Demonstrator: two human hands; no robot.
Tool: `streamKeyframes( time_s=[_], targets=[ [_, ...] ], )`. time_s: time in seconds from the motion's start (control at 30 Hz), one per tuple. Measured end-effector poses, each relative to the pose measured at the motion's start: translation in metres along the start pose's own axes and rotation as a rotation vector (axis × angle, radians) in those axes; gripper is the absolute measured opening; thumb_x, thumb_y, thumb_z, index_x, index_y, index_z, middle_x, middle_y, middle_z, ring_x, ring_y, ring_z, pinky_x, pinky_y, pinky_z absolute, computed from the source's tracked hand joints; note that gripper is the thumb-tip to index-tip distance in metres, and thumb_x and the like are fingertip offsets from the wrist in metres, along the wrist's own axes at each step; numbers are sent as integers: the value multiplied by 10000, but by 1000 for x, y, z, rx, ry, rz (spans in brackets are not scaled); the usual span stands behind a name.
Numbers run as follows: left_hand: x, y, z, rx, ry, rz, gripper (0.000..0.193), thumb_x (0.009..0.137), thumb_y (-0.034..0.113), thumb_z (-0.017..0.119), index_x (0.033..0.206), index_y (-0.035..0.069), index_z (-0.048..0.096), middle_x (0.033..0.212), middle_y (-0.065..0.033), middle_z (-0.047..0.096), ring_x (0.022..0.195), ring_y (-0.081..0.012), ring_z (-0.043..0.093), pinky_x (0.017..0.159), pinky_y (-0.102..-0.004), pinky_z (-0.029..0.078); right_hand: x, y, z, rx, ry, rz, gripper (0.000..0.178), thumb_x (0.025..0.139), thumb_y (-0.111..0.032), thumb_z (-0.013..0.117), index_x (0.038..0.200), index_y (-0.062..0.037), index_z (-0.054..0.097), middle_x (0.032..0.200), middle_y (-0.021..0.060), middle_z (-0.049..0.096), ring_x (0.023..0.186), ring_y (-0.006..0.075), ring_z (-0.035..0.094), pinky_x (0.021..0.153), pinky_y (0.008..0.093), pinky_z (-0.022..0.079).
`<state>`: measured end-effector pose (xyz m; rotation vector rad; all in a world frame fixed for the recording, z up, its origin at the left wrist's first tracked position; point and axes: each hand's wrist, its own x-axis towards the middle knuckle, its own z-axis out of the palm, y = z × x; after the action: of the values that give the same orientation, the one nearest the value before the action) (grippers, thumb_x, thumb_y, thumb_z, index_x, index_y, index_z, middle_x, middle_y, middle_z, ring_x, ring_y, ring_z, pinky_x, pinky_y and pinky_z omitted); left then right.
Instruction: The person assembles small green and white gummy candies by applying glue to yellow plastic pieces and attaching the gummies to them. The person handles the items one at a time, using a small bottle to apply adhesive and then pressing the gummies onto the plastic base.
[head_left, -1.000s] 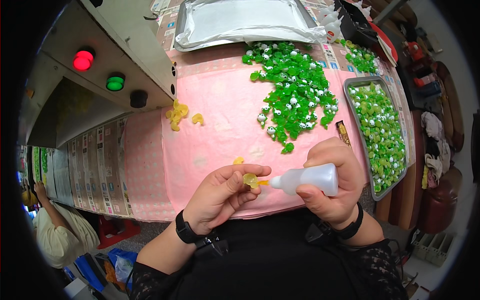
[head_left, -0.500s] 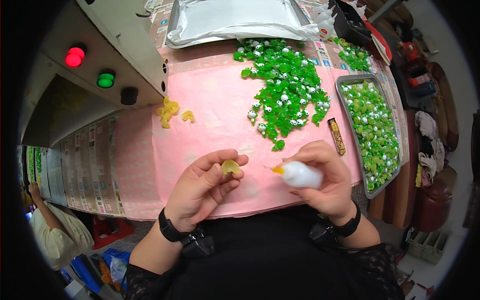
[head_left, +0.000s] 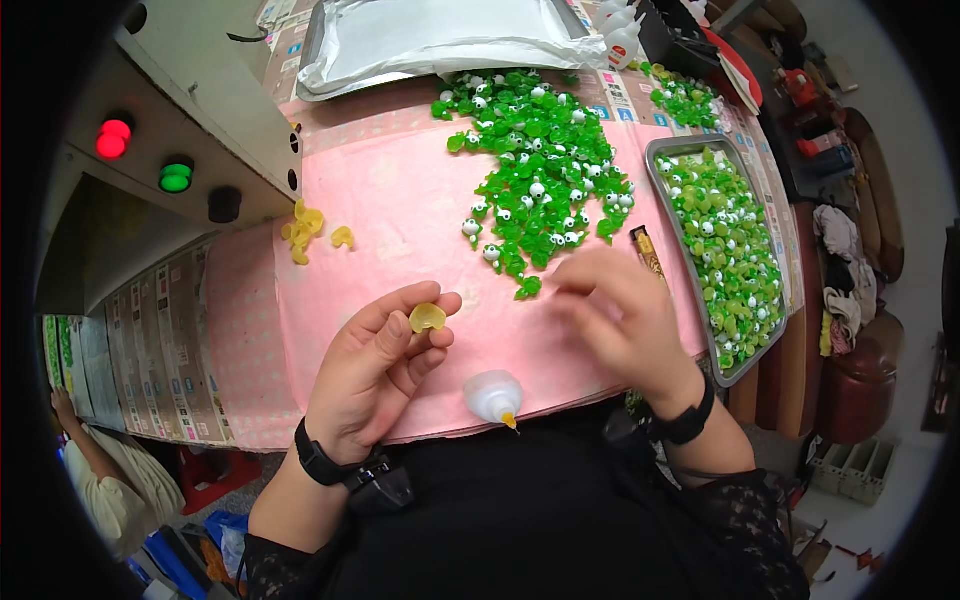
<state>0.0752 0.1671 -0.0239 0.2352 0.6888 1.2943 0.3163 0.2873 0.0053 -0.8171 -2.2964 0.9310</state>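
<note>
My left hand pinches a small yellow translucent cup-shaped piece between thumb and fingers. A white squeeze bottle with a yellow nozzle lies near the front edge of the pink sheet, its tip toward me. Over the sheet's right side, my right hand is slightly blurred, its bent fingers apart from the thumb with nothing visible in them. Just beyond its fingertips spreads a pile of green pieces with white ball heads. Several more yellow pieces lie at the left of the sheet.
A metal tray full of green and white pieces stands at the right. Beside it lies a dark, gold-patterned stick. A paper-lined tray is at the back. A machine with red and green lights stands left; white bottles stand behind.
My right hand has let go of the squeeze bottle, which now lies on the sheet, and has moved toward the green pile. My left hand still holds the yellow piece.
</note>
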Motion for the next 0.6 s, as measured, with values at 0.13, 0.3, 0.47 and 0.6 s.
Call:
streamKeyframes(
  time_s=[0.13, 0.3, 0.47, 0.6],
  targets=[
    [2, 0, 6, 10, 6, -21, 399, 973, 228, 589, 1309, 26, 519, 1261, -154, 598, 997, -174, 650, 861, -276, 556, 23, 7, 1, -210, 139, 78, 189, 750, -39, 724, 916, -17, 637, 877, 127, 582, 789, 308, 588, 696, 407, 470],
    [-1, 0, 2, 11, 17, -15, 387, 979, 225, 579, 1307, 28, 523, 1263, -153, 598, 1003, -174, 648, 862, -277, 556, 28, 13, 7, -204, 115, 28, 158, 751, -17, 719, 887, -13, 638, 887, 120, 581, 800, 298, 587, 703, 397, 473],
    [-3, 1, -5, 2, -18, -5, 389, 991, 213, 561, 1320, 9, 516, 1292, -160, 582, 1038, -164, 641, 906, -276, 545, 14, 17, 4, -168, 155, 28, 136, 765, -14, 702, 887, -17, 642, 907, 118, 601, 776, 293, 597, 697, 387, 480],
    [0, 1, -3, -3, -22, -5, 386, 993, 209, 558, 1320, 8, 517, 1290, -163, 583, 1033, -164, 643, 908, -277, 545, 9, 17, 3, -204, 165, 56, 136, 775, -26, 694, 903, -23, 649, 904, 110, 606, 787, 288, 611, 690, 375, 490]
  ],
)
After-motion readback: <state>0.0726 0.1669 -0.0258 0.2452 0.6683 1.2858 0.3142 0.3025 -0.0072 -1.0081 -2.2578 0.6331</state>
